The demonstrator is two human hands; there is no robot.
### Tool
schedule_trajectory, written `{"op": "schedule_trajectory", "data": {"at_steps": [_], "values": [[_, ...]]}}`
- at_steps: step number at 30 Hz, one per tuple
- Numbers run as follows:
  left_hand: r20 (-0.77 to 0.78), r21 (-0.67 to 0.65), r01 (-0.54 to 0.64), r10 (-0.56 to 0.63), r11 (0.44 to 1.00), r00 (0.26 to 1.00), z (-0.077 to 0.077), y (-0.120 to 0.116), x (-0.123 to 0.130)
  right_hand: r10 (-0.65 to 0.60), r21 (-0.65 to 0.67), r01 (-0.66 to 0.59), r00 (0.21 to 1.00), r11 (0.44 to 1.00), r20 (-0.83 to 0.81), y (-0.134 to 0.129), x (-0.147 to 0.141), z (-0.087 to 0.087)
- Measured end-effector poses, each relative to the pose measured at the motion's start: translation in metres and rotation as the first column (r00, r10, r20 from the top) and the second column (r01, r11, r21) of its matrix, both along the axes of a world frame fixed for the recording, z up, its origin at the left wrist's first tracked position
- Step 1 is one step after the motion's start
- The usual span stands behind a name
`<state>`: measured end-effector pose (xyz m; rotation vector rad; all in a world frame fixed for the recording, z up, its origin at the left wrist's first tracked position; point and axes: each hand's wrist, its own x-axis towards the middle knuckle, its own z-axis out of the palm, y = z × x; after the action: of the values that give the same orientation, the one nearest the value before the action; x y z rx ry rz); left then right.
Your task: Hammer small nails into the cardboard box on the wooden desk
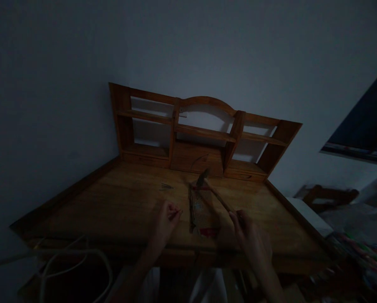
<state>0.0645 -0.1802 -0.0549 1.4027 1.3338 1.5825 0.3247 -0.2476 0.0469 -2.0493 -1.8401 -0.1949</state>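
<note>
My right hand is wrapped round the wooden handle of a hammer. The hammer's dark head is tilted up above the far end of a folded piece of cardboard with red patches, which lies on the wooden desk. To the left of the cardboard, my left hand has its thumb and fingers pinched together; whatever they hold is too small and dim to name. Beyond that hand lie several thin, dark, nail-like pieces in a small group.
A wooden shelf unit with small drawers stands at the desk's back edge, against the wall. White cables loop at the lower left. On the right are a wooden chair and a pile of plastic-wrapped things.
</note>
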Motion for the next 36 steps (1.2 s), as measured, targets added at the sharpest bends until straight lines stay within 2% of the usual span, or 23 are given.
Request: {"op": "schedule_trajectory", "data": {"at_steps": [3, 8, 11, 17, 22, 29, 36], "values": [[0.121, -0.052, -0.031, 0.037, 0.998, 0.992, -0.007, -0.009, -0.012, -0.021, 0.047, 0.023, 0.999, 0.999, -0.031, 0.003, 0.001, 0.013], [0.203, -0.092, -0.01, 0.029, 0.996, 0.979, -0.004, -0.007, -0.019, -0.032, 0.068, 0.034, 0.999, 0.997, -0.032, 0.01, -0.005, 0.029], [0.211, -0.072, -0.008, 0.023, 0.997, 0.977, -0.003, -0.006, -0.019, -0.037, 0.015, 0.037, 0.999, 0.999, -0.019, 0.014, -0.009, 0.025], [0.166, -0.044, 0.002, 0.005, 0.999, 0.986, -0.01, -0.007, -0.02, 0.029, -0.091, -0.031, 0.999, 0.995, -0.023, 0.016, -0.008, 0.014], [0.156, -0.027, -0.003, 0.007, 1.0, 0.988, -0.013, -0.006, -0.019, -0.025, -0.047, 0.025, 1.0, 0.999, -0.008, 0.011, -0.005, 0.02], [0.142, -0.058, -0.005, 0.014, 0.998, 0.99, -0.007, -0.009, -0.019, -0.077, 0.024, 0.076, 0.995, 0.997, 0.06, -0.002, 0.003, 0.027], [0.127, -0.064, -0.014, 0.022, 0.998, 0.992, -0.006, -0.011, -0.018, -0.019, -0.037, 0.022, 0.996, 0.999, 0.083, -0.015, -0.001, 0.009]]}}
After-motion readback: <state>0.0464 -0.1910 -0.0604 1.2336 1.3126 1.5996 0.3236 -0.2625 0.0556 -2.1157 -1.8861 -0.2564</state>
